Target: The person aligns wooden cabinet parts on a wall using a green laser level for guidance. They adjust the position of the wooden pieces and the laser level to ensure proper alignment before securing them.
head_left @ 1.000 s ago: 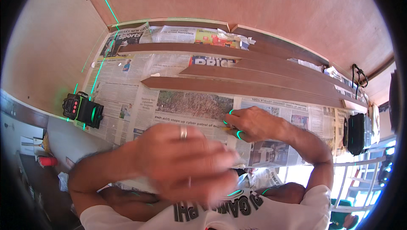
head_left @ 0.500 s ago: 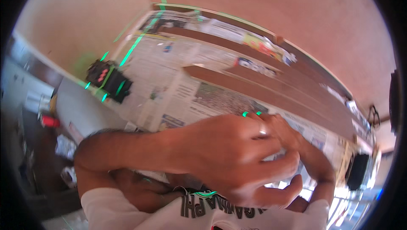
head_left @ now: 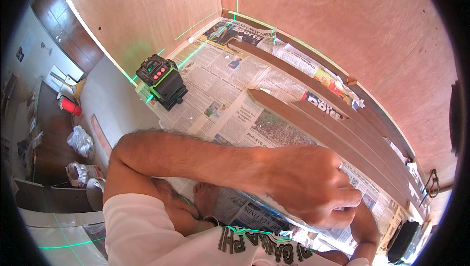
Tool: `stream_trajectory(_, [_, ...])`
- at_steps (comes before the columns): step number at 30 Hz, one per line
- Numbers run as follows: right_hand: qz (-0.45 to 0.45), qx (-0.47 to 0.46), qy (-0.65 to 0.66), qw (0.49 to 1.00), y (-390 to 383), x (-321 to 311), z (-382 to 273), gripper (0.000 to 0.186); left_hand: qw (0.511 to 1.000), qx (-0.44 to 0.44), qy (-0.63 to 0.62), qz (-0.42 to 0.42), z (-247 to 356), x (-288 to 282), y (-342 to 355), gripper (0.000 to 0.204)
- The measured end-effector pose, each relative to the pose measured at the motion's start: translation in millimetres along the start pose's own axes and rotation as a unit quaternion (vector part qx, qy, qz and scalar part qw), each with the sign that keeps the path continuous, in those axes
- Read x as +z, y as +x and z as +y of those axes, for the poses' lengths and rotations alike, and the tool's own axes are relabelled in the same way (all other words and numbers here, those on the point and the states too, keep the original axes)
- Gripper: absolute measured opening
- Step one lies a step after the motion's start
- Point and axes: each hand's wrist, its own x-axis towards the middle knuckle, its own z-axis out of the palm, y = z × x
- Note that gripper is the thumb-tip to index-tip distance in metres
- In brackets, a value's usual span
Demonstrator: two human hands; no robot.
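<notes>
Our L elbow [head_left: 121, 154] is bent sharply, w/ the L forearm [head_left: 205, 162] running approx. level across our front to the R. Our L hand [head_left: 311, 182] is back-side up, fingers [head_left: 345, 198] curled under; can't tell if they grip anything. Our R forearm [head_left: 366, 224] slants up behind it, R hand hidden by the L.

Newspaper sheets [head_left: 196, 80] are spreading across the middle of the frame, boards [head_left: 318, 129] lying on them from upper centre toward lower right. A laser level [head_left: 169, 87] is standing on their edge, upper left; a case [head_left: 403, 241] is sitting lower right. My left fingers [head_left: 347, 198] are showing below the boards.
</notes>
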Motion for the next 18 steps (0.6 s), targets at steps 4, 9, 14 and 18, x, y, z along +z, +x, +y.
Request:
stream_trajectory(4, [-0.003,0.005,0.002,1.000,-1.1,1.3,0.1,0.047,1.000,-0.009,-0.005,-0.005,-2.5,-1.2,0.7,0.007])
stream_trajectory(9, [-0.005,0.006,0.007,1.000,-2.4,2.0,1.5,0.047,1.000,-0.020,-0.019,0.001,-3.9,4.7,-1.9,0.008])
stream_trajectory(14, [-0.007,0.002,0.012,1.000,-1.1,2.4,1.8,0.046,0.999,-0.021,-0.010,-0.025,-4.3,4.4,-1.4,0.010])
stream_trajectory(18, [-0.006,0.008,0.010,1.000,-2.3,1.3,-0.2,0.046,1.000,-0.009,-0.011,-0.019,-4.4,6.2,0.4,0.012])
